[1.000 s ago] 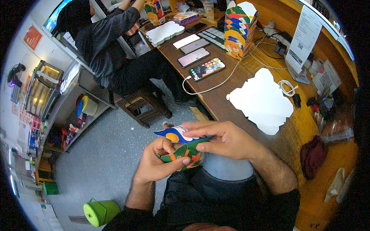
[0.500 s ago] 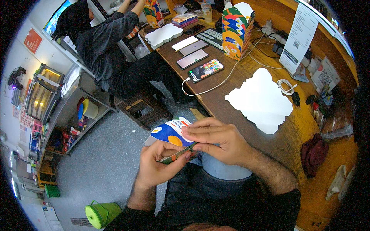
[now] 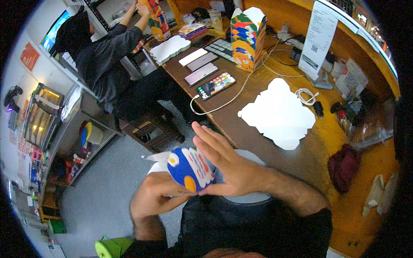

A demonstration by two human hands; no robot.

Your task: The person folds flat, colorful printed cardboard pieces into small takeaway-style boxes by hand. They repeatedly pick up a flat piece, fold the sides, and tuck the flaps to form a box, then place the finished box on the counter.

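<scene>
Above my lap, a partly folded cardboard food box [image 3: 189,170], with a blue, white and orange print, sits between my hands. My left hand [image 3: 157,194] is closed around its lower left side, with most of its fingers hidden behind the box. My right hand [image 3: 234,172] is at the box's right side, fingers stretched upward and apart, its thumb touching the lower edge. A white flap sticks out on the box's left. To the right, a flat white box blank [image 3: 279,115] lies on the wooden table [image 3: 258,137].
Nested printed boxes [image 3: 248,41] stand at the table's back, near several phones [image 3: 217,84] and a charging cable [image 3: 230,103]. More white blanks [image 3: 170,49] lie farther left. A seated co-worker [image 3: 107,56] reaches toward another printed box stack [image 3: 158,21]. A green bucket [image 3: 112,247] is on the floor.
The box has turned more upright between my hands. My right hand's fingers have lifted and spread from its top, and my left hand has moved slightly left. The whole view has shifted a little.
</scene>
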